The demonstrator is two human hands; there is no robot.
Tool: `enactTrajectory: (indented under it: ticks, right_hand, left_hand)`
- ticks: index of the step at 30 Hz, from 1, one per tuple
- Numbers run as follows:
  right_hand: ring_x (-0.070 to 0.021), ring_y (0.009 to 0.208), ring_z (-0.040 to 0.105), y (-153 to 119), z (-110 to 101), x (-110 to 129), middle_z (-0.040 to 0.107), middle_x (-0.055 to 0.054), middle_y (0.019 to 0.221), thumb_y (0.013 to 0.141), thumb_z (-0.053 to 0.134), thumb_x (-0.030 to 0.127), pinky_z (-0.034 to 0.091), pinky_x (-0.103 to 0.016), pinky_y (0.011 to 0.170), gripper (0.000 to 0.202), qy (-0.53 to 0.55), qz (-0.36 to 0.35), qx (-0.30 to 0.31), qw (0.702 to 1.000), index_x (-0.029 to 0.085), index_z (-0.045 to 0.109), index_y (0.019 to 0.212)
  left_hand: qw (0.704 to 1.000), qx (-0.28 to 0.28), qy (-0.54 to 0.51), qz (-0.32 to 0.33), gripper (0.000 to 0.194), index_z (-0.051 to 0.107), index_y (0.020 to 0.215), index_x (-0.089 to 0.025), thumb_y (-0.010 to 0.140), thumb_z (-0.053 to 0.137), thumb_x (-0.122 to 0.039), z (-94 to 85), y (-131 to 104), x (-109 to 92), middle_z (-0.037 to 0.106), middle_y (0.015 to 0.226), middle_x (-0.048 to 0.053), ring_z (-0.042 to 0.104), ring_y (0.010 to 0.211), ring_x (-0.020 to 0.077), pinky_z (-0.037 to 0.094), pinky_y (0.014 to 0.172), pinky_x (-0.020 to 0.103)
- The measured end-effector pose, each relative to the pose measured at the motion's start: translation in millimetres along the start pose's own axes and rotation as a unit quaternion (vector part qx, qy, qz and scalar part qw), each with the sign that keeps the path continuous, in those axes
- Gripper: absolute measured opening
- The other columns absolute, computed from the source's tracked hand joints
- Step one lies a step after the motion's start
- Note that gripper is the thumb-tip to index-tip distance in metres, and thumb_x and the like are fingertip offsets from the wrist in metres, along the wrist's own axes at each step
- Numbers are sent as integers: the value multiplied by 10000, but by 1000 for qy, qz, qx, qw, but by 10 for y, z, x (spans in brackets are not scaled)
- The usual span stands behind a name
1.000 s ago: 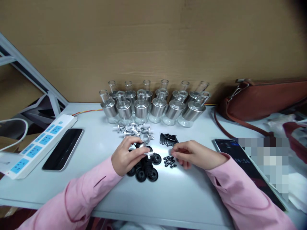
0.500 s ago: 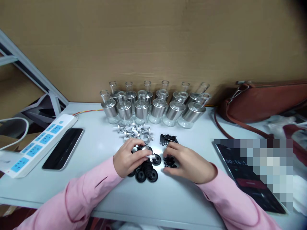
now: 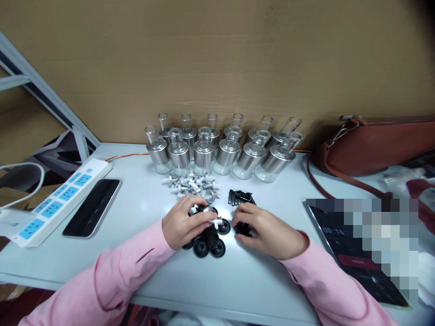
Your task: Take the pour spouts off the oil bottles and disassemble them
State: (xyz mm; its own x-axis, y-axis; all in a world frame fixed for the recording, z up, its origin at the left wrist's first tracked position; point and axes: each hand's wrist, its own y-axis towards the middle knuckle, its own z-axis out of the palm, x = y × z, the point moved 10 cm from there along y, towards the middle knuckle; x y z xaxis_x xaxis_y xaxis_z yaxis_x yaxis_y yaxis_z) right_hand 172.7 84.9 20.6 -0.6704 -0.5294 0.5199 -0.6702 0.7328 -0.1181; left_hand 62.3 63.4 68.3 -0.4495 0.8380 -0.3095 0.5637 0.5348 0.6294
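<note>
My left hand (image 3: 186, 222) is closed on a small silver and white metal part (image 3: 215, 221), over a heap of round black discs (image 3: 210, 240). To the right, my right hand (image 3: 263, 228) curves over a small pile of black pieces (image 3: 244, 228), its fingertips among them; whether it grips one cannot be made out. Behind it lies a row of thin black parts (image 3: 240, 197). Several silver and white spout-like parts (image 3: 193, 184) are heaped beyond my left hand. Two rows of glass bottles with metal bands (image 3: 203, 154) stand at the back.
A white power strip (image 3: 64, 199) and a black phone (image 3: 92, 208) lie on the left of the table (image 3: 163, 280). At the right are a brown bag (image 3: 380, 147) and a tablet showing a timer (image 3: 353, 253), partly pixelated. A cardboard wall (image 3: 217, 59) rises behind.
The view has shifted slightly. My right hand's fingers have drawn closer together over the small black pieces. My left hand keeps its hold on the metal part.
</note>
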Motion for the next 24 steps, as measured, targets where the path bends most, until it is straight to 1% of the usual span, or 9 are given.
enactTrajectory:
  ticks: [3, 6, 8, 10, 13, 16, 18, 22, 24]
  right_hand:
    - [-196, 836, 546, -25, -15, -31, 574, -70, 882, 710, 562, 151, 447, -316, 766, 146, 25, 5, 15, 1000, 176, 621, 841]
    - [-202, 870, 539, -52, -52, -65, 561, -70, 924, 692, 602, 204, 438, -322, 796, 193, 43, 18, 16, 999, 180, 614, 883]
    - [-207, 898, 528, -76, -60, -101, 538, -72, 965, 668, 637, 239, 432, -326, 814, 277, 47, 37, 23, 998, 180, 601, 936]
    - [-201, 884, 525, -112, -40, -165, 509, -70, 996, 622, 684, 257, 436, -318, 800, 406, 46, 71, 44, 995, 182, 572, 1005]
    - [-168, 770, 520, -176, -4, -281, 499, -50, 943, 550, 740, 244, 446, -283, 705, 570, 42, 125, 77, 988, 178, 525, 1073]
    - [-121, 617, 481, -208, 44, -334, 505, 1, 779, 563, 717, 180, 414, -237, 586, 535, 54, 148, 102, 982, 166, 520, 1060]
    - [-105, 560, 458, -216, 73, -347, 497, 27, 694, 585, 687, 153, 391, -222, 545, 484, 70, 157, 109, 979, 167, 519, 1040]
    - [-114, 553, 463, -215, 77, -335, 509, 29, 647, 609, 683, 267, 381, -221, 520, 463, 86, 166, 99, 977, 168, 495, 1020]
    - [-117, 556, 464, -210, 62, -325, 517, 21, 651, 621, 666, 290, 382, -223, 519, 443, 78, 166, 89, 979, 164, 486, 1006]
  left_hand:
    - [1000, 0, 0, 0, 165, 554, 1009, -187, 874, 458, -187, 0, 0, 3, 475, 986, 73, 479, 869, 170, 445, 743, 301]
    - [1000, 0, 2, -1, 166, 554, 1009, -192, 879, 452, -195, 0, -3, 10, 477, 986, 72, 479, 876, 170, 446, 747, 301]
    - [1000, 0, 2, -3, 167, 557, 1009, -193, 879, 451, -197, 2, -4, 12, 479, 985, 72, 481, 876, 168, 446, 749, 299]
    - [1000, -1, 1, -5, 168, 559, 1008, -193, 878, 453, -195, 3, -4, 13, 481, 981, 71, 482, 871, 166, 446, 748, 298]
    - [1000, 0, -3, -6, 166, 557, 1008, -190, 879, 452, -193, 7, -4, 12, 479, 978, 70, 479, 866, 166, 445, 744, 299]
    - [1000, 1, -6, -5, 163, 554, 1006, -183, 880, 451, -189, 7, -5, 12, 474, 982, 72, 478, 870, 168, 445, 743, 301]
    - [1000, 4, -6, -4, 165, 552, 1010, -183, 879, 452, -186, 13, -5, 14, 473, 986, 74, 479, 874, 169, 447, 744, 301]
    - [1000, 7, -4, -2, 165, 549, 1013, -190, 880, 451, -192, 20, -4, 15, 475, 986, 73, 482, 869, 168, 452, 739, 302]
    - [1000, 7, -3, 0, 165, 549, 1013, -190, 880, 451, -192, 20, -2, 12, 475, 987, 74, 483, 868, 169, 453, 736, 304]
